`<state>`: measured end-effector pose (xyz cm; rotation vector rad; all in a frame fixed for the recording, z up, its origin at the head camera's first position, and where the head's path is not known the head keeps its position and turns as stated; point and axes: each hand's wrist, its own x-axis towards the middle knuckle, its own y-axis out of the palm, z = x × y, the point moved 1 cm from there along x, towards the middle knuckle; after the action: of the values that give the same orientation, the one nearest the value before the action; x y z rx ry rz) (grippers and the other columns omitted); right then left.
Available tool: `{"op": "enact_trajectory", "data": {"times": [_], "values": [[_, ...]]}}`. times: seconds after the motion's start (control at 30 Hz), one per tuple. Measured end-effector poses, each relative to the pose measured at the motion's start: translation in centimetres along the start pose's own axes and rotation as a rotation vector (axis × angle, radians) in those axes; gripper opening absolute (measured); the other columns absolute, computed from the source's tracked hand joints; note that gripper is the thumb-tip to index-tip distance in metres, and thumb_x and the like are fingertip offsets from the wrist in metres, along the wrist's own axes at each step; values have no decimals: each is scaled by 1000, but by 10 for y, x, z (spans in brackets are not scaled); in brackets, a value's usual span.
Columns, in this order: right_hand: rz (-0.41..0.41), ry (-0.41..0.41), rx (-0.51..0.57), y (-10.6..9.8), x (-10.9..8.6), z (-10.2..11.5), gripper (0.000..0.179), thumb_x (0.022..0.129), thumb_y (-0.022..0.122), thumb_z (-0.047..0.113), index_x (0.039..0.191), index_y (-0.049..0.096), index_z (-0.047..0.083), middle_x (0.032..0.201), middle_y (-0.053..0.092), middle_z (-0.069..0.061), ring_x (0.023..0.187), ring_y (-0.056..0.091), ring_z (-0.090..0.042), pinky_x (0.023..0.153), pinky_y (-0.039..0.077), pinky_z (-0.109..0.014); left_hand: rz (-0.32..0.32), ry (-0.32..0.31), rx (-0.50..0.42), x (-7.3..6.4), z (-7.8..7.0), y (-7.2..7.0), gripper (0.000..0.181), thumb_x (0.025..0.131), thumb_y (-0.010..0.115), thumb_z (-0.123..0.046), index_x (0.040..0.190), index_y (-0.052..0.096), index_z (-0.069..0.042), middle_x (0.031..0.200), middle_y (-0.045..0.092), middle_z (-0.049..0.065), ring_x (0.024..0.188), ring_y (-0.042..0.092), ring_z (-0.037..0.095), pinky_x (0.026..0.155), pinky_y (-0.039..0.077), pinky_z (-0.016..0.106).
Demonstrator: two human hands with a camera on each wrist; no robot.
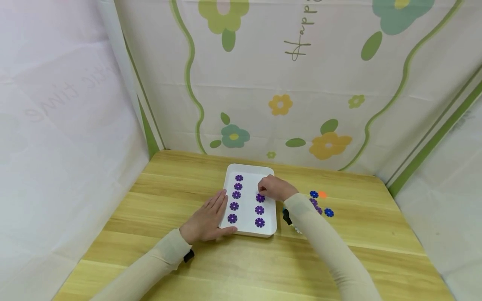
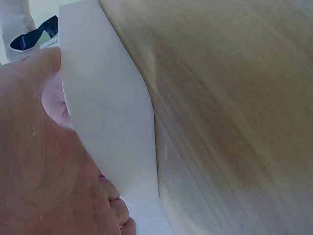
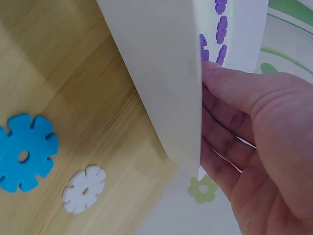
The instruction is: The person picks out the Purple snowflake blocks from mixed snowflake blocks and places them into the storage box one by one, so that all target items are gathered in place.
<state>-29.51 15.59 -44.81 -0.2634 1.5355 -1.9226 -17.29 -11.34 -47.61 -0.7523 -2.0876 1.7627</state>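
A white tray [image 1: 248, 209] stands on the wooden table, with two columns of purple snowflake discs lying in it; one of them is the near-left disc [image 1: 232, 218]. My left hand [image 1: 205, 217] rests flat against the tray's left edge, fingers straight and thumb across the near corner. In the left wrist view its palm [image 2: 44, 147] is at the white tray wall. Over the tray's right side, my right hand [image 1: 276, 188] has curled fingers and pinches the edge of the top purple disc [image 1: 260, 198] in the right column. In the right wrist view, the thumb tip meets this disc [image 3: 203, 48].
Right of the tray lie loose discs: a blue one [image 1: 329, 212], another blue one [image 1: 314, 194], an orange one [image 1: 322, 195] and purple ones [image 1: 313, 202]. A light blue disc [image 3: 27, 152] and a white disc [image 3: 84, 189] lie close beside the tray. A printed curtain [image 1: 256, 83] hangs behind.
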Motion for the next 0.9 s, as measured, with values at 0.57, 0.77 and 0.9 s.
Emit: {"op": "enact_trajectory", "data": {"times": [0.57,0.77,0.9], "values": [[-28,-50,30,-14,-9,-3,13,102,71,10,108,81,5,104,80,-5,88,70,-13,89,63,-33,-14,8,14,1,-1,2,108,101,42,-76,165,18,7,177,7,24,166,9,38,134,21,50],[-69,-78,10,-30,-36,-18,10,101,70,9,105,79,3,99,78,-7,84,66,-13,82,62,-33,-20,18,2,-1,-1,0,108,101,44,-74,165,19,8,176,8,25,166,10,40,134,22,51],[-92,-51,-6,-35,-58,-37,8,100,71,8,102,79,6,97,77,-6,82,65,-13,82,61,-35,-15,15,4,-2,-1,-2,107,101,46,-73,165,19,9,176,9,26,166,11,40,134,22,51]]}}
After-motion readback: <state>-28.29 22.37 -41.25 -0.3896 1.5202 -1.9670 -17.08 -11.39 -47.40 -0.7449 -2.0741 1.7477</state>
